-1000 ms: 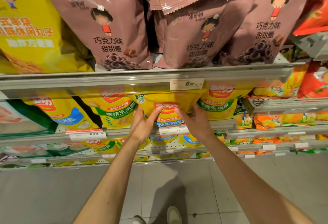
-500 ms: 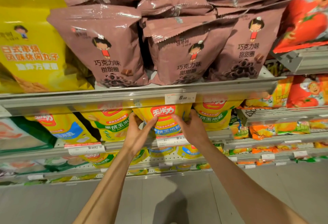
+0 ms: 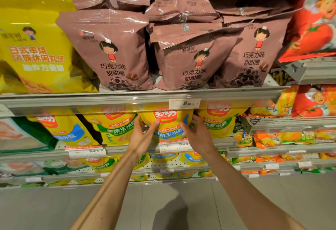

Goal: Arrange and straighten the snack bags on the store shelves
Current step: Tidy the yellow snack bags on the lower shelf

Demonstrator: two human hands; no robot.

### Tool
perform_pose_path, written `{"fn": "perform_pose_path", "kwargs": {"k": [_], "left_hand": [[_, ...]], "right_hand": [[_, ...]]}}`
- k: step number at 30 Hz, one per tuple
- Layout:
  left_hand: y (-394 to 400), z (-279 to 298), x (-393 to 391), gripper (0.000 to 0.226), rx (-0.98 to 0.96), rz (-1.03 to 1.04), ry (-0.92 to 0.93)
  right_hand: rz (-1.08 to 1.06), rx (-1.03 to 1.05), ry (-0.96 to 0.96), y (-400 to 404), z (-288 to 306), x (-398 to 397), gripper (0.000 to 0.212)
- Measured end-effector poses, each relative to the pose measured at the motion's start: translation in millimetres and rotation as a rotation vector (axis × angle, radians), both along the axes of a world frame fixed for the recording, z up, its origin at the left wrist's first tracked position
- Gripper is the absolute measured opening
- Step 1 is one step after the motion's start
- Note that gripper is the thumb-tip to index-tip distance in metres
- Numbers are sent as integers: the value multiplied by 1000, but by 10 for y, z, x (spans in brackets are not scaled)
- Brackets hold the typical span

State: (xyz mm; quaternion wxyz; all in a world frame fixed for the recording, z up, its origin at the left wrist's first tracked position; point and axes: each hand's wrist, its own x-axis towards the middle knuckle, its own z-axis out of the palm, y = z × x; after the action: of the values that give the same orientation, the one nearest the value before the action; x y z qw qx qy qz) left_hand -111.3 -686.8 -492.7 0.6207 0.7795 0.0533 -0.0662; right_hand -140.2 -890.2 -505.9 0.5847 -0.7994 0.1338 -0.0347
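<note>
A yellow corn snack bag (image 3: 168, 122) with a red logo and blue band stands on the second shelf, under the shelf rail (image 3: 127, 100). My left hand (image 3: 143, 137) grips its left edge, thumb across the front. My right hand (image 3: 197, 135) holds its right edge, fingers curled behind the bag. Similar yellow bags with green bands stand to its left (image 3: 116, 127) and right (image 3: 218, 124). Above, several brown chocolate ring bags (image 3: 112, 51) lean unevenly on the upper shelf, some piled on top.
A large yellow bag (image 3: 34, 47) fills the upper left, red tomato bags (image 3: 312, 26) the upper right. Price tags (image 3: 184, 103) hang on the shelf rails. Lower shelves hold small orange and green packs (image 3: 272, 138). Grey floor tiles (image 3: 163, 208) lie below.
The view has tilted upward, showing more of the upper shelf. Both hands have lifted the yellow bag slightly and closed in on its sides.
</note>
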Motion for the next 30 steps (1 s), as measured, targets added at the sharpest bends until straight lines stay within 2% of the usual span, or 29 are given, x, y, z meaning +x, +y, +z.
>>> {"fn": "perform_pose_path", "kwargs": {"k": [4,8,14,17,20,26,30], "left_hand": [[-29,97,21,48,-53,-51,47],[-7,111,-16,33,-136,-20,43],[30,111,-55,45,-229,41,5],[59,91,-81,51,-182,35,18],[64,68,-86,70,-114,1,48],[57,64,-60,87,-88,-46,115],[98,71,-59,82,-62,-25,127]], "right_hand": [[-2,45,29,-60,-7,-17,30],[-23,111,55,-84,14,1,36],[-32,149,55,-119,-4,-35,21],[-7,111,66,-111,3,-36,27],[14,78,98,-98,28,-49,35],[-23,74,125,-133,16,-46,37],[-20,63,124,-160,30,-63,33]]}}
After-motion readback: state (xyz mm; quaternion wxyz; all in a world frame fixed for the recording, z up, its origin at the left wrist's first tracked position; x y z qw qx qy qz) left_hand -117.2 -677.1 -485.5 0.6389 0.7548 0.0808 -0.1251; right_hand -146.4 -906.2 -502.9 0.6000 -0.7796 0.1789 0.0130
